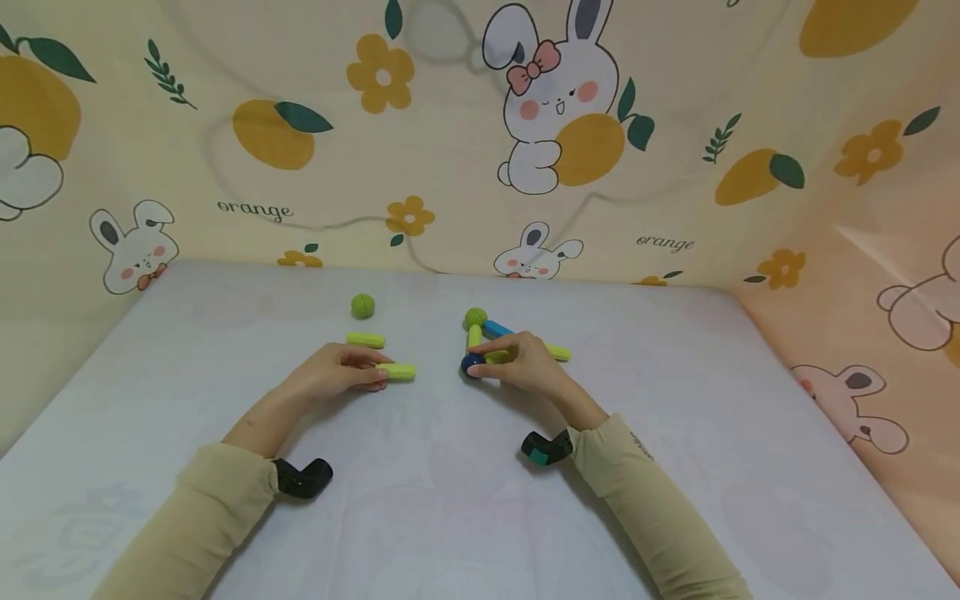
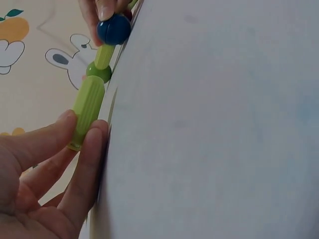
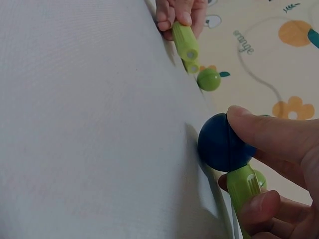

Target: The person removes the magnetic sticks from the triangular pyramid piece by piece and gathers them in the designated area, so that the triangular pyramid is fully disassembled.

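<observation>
My left hand (image 1: 341,369) pinches a light green rod (image 1: 400,372) between thumb and fingers; its tip points right, and a round end face shows in the right wrist view. My right hand (image 1: 528,365) holds a dark blue ball (image 3: 219,142) with thumb and fingers. A green rod (image 3: 241,184) meets this ball, with other fingers against it. Beyond the blue ball, another green rod (image 1: 474,336) leads to a green ball (image 1: 476,317), which a blue rod (image 1: 498,329) also meets. One more green rod end (image 1: 558,353) shows past my right hand, which hides part of these pieces.
A loose green ball (image 1: 363,306) and a loose green rod (image 1: 365,340) lie beyond my left hand. The white tabletop (image 1: 420,500) meets a patterned cloth (image 1: 450,167) at the back and sides. A black device (image 1: 303,479) is on each wrist.
</observation>
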A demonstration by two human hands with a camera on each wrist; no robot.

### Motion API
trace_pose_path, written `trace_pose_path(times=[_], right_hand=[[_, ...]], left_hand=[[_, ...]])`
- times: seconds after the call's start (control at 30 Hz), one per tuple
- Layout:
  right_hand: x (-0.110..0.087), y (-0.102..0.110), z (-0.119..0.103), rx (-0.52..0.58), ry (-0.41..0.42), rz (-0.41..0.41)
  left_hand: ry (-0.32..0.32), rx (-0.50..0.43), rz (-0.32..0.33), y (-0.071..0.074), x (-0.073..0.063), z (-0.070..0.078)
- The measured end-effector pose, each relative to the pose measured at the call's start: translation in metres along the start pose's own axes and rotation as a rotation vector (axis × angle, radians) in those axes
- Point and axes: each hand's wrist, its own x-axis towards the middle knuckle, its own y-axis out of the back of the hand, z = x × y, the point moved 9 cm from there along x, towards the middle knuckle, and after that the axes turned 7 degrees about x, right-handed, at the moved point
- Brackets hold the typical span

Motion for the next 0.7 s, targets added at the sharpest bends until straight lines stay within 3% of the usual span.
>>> trace_pose_path(times=[0.5,0.7], right_hand=[[-0.001,-0.002,-0.001,-0.005,-0.004,0.002],[0.001,0.0,-0.002,-0.034,0.006,0.008]], left_hand=[[0.084,0.039,0.039,0.02,-0.005,-0.021],[0.097,-0.012,0.032,0.03,-0.005,-0.024]])
